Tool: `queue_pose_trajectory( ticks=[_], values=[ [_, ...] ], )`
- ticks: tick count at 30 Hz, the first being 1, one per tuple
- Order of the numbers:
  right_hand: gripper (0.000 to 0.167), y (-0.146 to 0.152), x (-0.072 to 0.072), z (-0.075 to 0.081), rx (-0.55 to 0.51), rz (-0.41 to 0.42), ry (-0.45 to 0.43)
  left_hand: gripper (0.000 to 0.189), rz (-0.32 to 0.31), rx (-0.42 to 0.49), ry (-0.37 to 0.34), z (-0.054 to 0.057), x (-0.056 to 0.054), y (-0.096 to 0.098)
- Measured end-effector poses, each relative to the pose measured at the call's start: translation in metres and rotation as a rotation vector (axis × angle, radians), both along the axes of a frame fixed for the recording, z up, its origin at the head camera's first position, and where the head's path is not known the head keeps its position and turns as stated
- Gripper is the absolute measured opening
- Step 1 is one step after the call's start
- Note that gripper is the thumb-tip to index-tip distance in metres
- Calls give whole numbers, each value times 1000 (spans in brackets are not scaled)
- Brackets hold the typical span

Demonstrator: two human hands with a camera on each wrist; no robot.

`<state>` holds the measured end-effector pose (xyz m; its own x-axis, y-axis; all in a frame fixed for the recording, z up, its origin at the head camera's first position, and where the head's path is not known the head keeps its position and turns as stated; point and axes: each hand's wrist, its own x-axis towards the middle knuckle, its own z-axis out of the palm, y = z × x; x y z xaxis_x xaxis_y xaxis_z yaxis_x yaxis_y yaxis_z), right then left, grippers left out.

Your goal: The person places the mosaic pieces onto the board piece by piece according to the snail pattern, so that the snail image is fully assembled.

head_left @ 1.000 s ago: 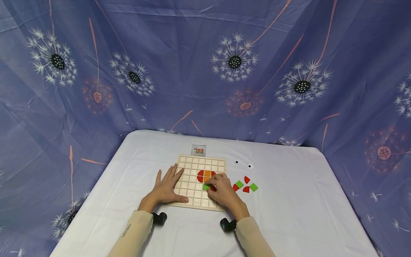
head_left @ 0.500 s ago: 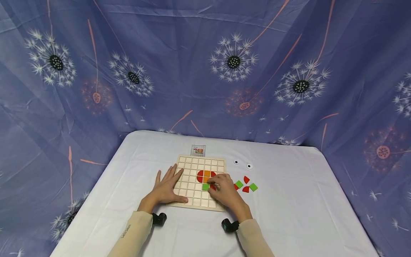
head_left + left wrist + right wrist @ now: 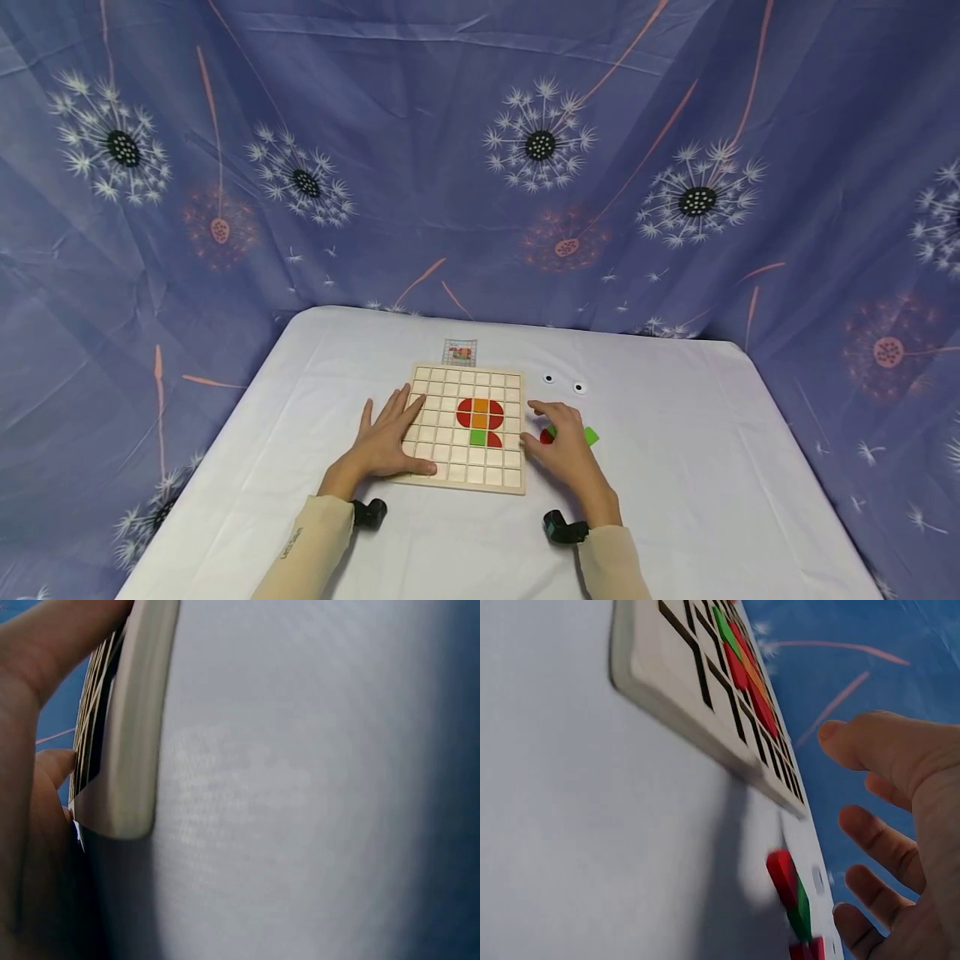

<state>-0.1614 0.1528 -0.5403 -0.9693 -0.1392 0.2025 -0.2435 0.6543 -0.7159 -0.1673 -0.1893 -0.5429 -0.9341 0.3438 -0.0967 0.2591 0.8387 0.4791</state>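
A wooden grid board (image 3: 442, 457) lies on the white-covered table, with my left hand (image 3: 381, 442) spread along its left edge, thumb over the lower left. Set in the grid are red quarter-round tiles (image 3: 465, 414), orange square tiles (image 3: 481, 406), a green square tile (image 3: 477, 437) and a red quarter-round tile (image 3: 494, 439) beside it. My right hand (image 3: 562, 450) is just off the board's right edge, thumb and fingers apart, holding nothing. It partly hides the loose tiles there; a red tile (image 3: 783, 877) and a green tile (image 3: 800, 911) show below it in the right wrist view.
Two white eye discs (image 3: 549, 378) with black centres lie right of the board's far corner. A small pattern card (image 3: 460, 352) touches the board's far edge. One loose green tile (image 3: 592, 437) shows right of my right hand. A patterned blue cloth hangs behind the table.
My right hand has left the red quarter-round tile beside the green one and moved right, over the loose tiles, its fingers now wider apart. My left hand stays on the board.
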Motion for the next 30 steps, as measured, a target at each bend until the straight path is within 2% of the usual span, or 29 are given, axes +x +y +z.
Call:
queue_pose_trajectory(
  ticks=[7, 14, 20, 26, 30],
  values=[
    [54, 24, 3, -1, 0, -76, 39, 130, -1, 1, 1, 0, 0, 0],
    [58, 49, 9, -1, 18, -153, -36, 130, -2, 0, 9, 1, 1, 0],
    [58, 67, 13, -3, 16, -184, -88, 130, -1, 6, 13, 2, 1, 0],
    [59, 78, 17, -7, 32, -213, -166, 130, -2, 4, 10, 1, 1, 0],
    [59, 80, 19, -9, 34, -228, -175, 130, -5, -1, 11, 1, 1, 0]
  ],
)
